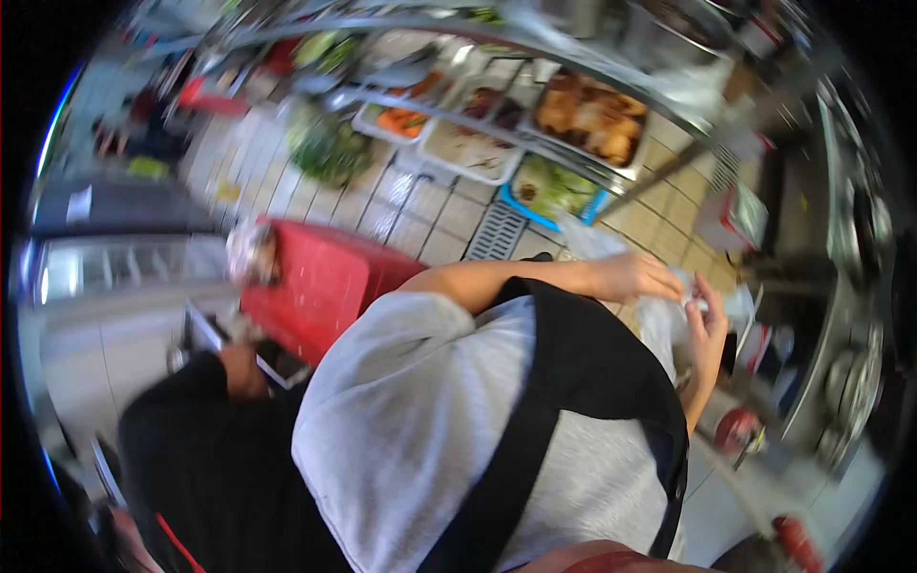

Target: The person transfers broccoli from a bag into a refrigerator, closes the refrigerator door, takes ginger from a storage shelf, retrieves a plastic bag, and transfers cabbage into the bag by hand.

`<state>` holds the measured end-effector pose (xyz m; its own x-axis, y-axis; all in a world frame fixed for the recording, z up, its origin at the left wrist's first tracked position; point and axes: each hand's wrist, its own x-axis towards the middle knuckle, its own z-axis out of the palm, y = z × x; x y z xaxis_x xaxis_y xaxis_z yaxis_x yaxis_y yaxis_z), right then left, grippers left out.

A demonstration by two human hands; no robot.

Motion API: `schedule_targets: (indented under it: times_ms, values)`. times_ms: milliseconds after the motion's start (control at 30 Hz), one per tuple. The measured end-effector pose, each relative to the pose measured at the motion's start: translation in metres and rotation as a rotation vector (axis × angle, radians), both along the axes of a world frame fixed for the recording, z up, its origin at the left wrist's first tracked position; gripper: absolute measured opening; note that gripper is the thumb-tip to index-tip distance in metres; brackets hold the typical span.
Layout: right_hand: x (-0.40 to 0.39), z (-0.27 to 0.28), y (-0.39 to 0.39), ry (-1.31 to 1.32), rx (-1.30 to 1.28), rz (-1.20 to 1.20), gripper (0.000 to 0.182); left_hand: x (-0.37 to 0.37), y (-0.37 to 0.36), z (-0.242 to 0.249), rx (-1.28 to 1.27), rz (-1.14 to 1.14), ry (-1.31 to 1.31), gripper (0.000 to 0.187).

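My left hand point(635, 278) reaches across from the left, its fingers bent and closed on a clear plastic bag point(657, 329). Close to it, my right hand point(708, 323) pinches the same thin plastic between thumb and fingers. The fingertips of both hands nearly meet. The bag hangs below and between them, and blur hides what it contains, if anything. Further out lies a blue tray point(549, 225) with leafy greens point(546, 186).
Shelves to the front hold a tray of browned meat point(592, 119), white tubs point(468, 153) and carrots point(401, 121). A red bin point(320, 277) stands at left. Beside me, a person in black point(215, 458) has a hand at a metal container. Steel counters point(812, 363) run along the right.
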<state>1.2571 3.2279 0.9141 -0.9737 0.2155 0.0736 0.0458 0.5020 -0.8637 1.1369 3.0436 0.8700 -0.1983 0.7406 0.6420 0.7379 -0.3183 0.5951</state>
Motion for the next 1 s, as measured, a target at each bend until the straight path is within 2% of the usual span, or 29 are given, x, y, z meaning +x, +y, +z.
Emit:
schedule_targets:
  times_ms: [67,100,200,333,400,433,500,567,633,733,900,1000]
  values:
    - [-0.006,-0.027,0.0,-0.179,-0.219,0.035,0.02,0.003,-0.007,0.004,-0.016,-0.001,-0.062,0.045]
    - [-0.009,-0.02,-0.013,-0.072,-0.295,-0.04,0.015,0.003,-0.005,-0.001,0.012,0.007,-0.084,0.044]
    - [-0.003,-0.037,-0.016,-0.016,-0.252,-0.152,0.017,0.002,-0.003,-0.007,0.024,-0.008,-0.132,0.041]
    - [0.013,-0.043,-0.009,-0.037,-0.371,-0.373,0.018,0.002,0.009,-0.004,0.044,-0.073,-0.132,0.035]
    - [0.024,-0.052,0.003,0.002,-0.422,-0.443,0.02,0.0,0.015,-0.005,-0.104,-0.091,-0.057,0.032]
    - [0.026,-0.03,-0.001,-0.081,-0.628,-0.68,0.023,-0.001,0.017,-0.005,-0.18,-0.104,-0.018,0.031]
    - [0.06,-0.043,0.046,0.251,-0.864,-0.584,0.024,-0.007,0.013,-0.023,-0.223,-0.075,0.029,0.033]
    - [0.1,-0.035,0.072,0.232,-0.87,-0.766,0.027,-0.014,0.006,-0.034,-0.23,-0.028,-0.011,0.037]
    - [0.142,-0.054,0.097,0.105,-0.688,-0.921,0.025,-0.017,-0.003,-0.036,-0.205,0.042,-0.14,0.044]
    - [0.171,-0.09,0.095,-0.063,-0.572,-1.072,0.024,-0.018,0.0,-0.029,-0.152,0.208,-0.33,0.056]
    - [0.144,-0.135,0.066,-0.162,-0.601,-0.973,0.022,-0.027,-0.011,-0.027,-0.031,0.303,-0.406,0.067]
    - [0.107,-0.147,0.052,-0.148,-0.637,-0.856,0.022,-0.026,-0.015,-0.024,-0.058,0.219,-0.304,0.068]
